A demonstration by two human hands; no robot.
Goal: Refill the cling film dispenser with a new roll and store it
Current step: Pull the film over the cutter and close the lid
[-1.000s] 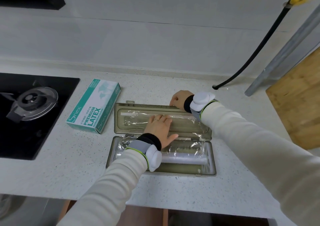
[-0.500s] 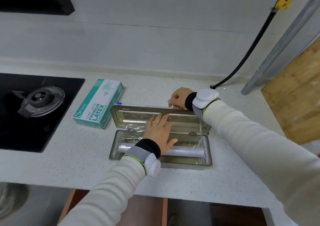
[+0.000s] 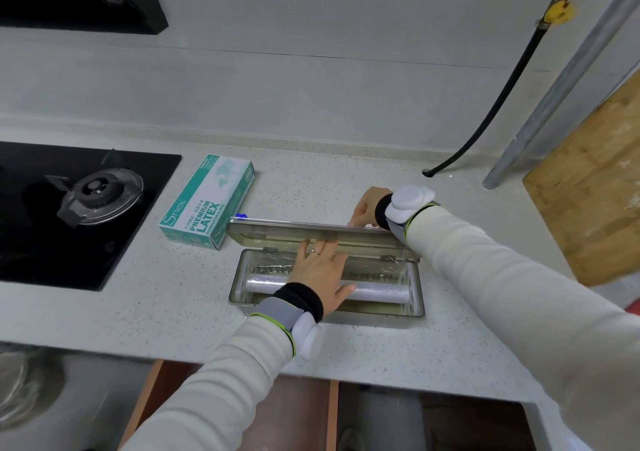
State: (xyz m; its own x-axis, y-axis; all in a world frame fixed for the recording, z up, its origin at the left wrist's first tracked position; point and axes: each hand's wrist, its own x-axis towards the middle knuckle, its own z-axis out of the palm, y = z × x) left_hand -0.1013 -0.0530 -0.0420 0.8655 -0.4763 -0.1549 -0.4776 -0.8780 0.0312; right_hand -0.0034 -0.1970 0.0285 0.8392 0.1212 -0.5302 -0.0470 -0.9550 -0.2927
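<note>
Dispenser: the cling film dispenser [image 3: 381, 312] sits on the pale speckled surface [image 3: 156, 312], near its front edge and right of the hob [image 3: 34, 243], with its tray uncovered.
Roll: a cling film roll [image 3: 377, 292] lies lengthwise in the tray, its middle hidden under the left hand.
Lid: the hinged lid [image 3: 273, 235] stands partly raised along the tray's far side, leaning away.
Left hand: the left hand [image 3: 322, 270] reaches over the tray, fingers [image 3: 327, 247] straight and spread, tips touching the lid's inner face.
Right hand: the right hand [image 3: 365, 208] is at the lid's right end, fingers curled over its top edge, gripping it.
Glove box: a green latex glove box [image 3: 207, 205] lies just left of the lid.
Board: a wooden chopping board [image 3: 588, 191] leans at the far right.
</note>
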